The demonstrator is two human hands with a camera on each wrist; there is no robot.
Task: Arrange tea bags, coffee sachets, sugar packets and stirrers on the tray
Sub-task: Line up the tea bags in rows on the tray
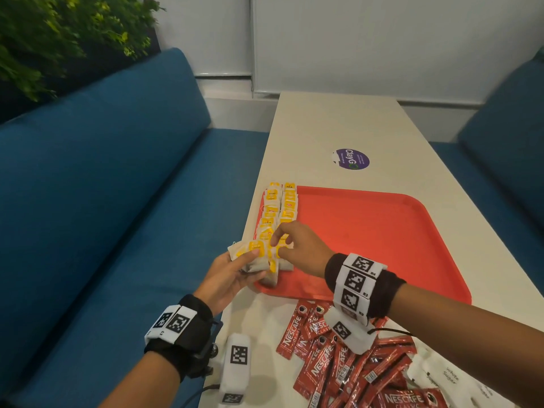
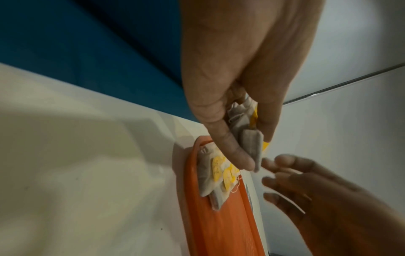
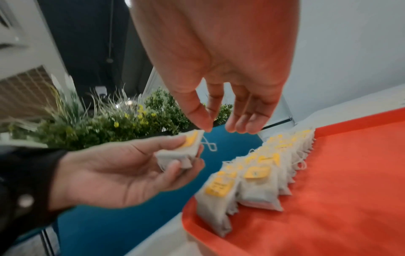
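Note:
My left hand point(image 1: 250, 260) point(image 2: 256, 149) point(image 3: 186, 152) grips a small bunch of tea bags point(image 1: 260, 262) point(image 2: 249, 138) point(image 3: 175, 154) with yellow tags, just off the near left corner of the red tray point(image 1: 368, 240) point(image 2: 219, 225) point(image 3: 339, 190). My right hand point(image 1: 278, 241) point(image 2: 271, 171) point(image 3: 219, 129) hovers right over that bunch, thumb and fingers apart and holding nothing. Two rows of tea bags point(image 1: 279, 207) point(image 2: 217, 173) point(image 3: 258, 173) lie along the tray's left edge. No stirrers are in sight.
Red coffee sachets point(image 1: 332, 366) lie heaped on the white table point(image 1: 338, 122) in front of the tray, with white sugar packets point(image 1: 441, 375) to their right. A blue sofa point(image 1: 103, 187) runs along the table's left edge. A purple sticker point(image 1: 351, 159) lies beyond the tray.

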